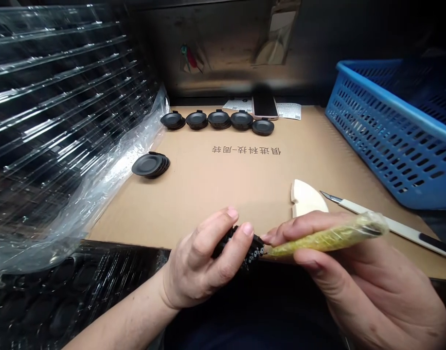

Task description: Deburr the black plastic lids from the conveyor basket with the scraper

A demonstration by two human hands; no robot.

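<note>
1. Our left hand (204, 262) clamps black parts (255, 250) above the counter's (223, 184) near edge.
2. Our right hand (376, 287) pinches a yellow tool (328, 239), its tip against or just beside them; we cannot tell which.
3. We have a knife (405, 231) lying at right, near the basket (386, 141).

Dark blue cloth (215, 338) is showing at six o'clock. Short nails (248, 227) are topping the bare left hand (204, 257), toward seven, and right hand (385, 289), at four.
</note>
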